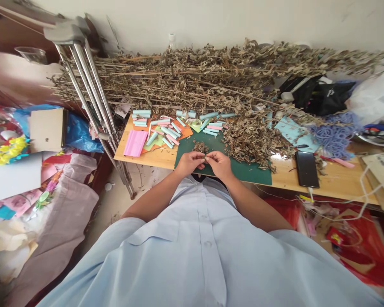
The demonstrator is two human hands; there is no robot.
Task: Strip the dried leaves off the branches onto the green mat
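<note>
My left hand [190, 163] and my right hand [219, 164] meet over the near edge of the green cutting mat [187, 147]. The fingers of both are closed in a pinch, thumbs nearly touching, around something too small to make out. Just beyond the fingertips lies a small heap of crumbled dried leaves [201, 147]. A larger pile of dried leaves [248, 143] covers the mat's right part. Rolled tubes of blue and pink paper [169, 133] lie in groups to the left and behind, some on orange and green sheets. A pink paper stack [135, 143] rests at the table's left end.
Long dried leafy stalks [192, 76] span the back along the wall. Metal crutches [92, 89] lean at the table's left. On the right are a phone [307, 169] with a cable, a pen [291, 147] and purple cord [337, 134]. A cluttered surface stands far left.
</note>
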